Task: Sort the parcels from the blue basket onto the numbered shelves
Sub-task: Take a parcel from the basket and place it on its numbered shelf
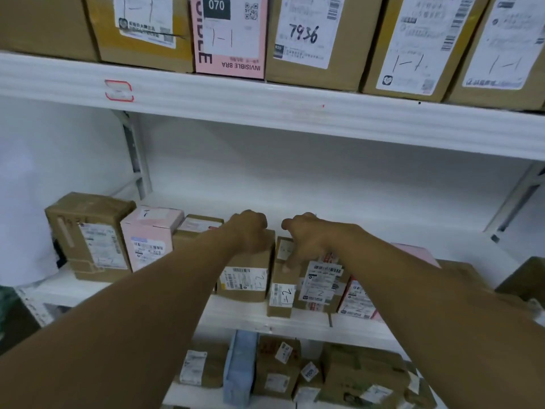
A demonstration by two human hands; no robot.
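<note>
Cardboard narrow parcel (281,290), centre frame, pinched by right hand (309,240), overhangs the shelf lip (236,318), may topple; left hand (250,228) grips neighbouring box (244,280).

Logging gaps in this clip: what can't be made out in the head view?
Head view:
- Left hand: fingertips curled behind the brown box, grip unclear.
- Narrow box: top under the right hand.
- Shelf tag: blurred, unreadable.
- Far-right pink parcel: mostly behind the right forearm.
- Label print: too small.
- Blue basket: outside the frame.
</note>
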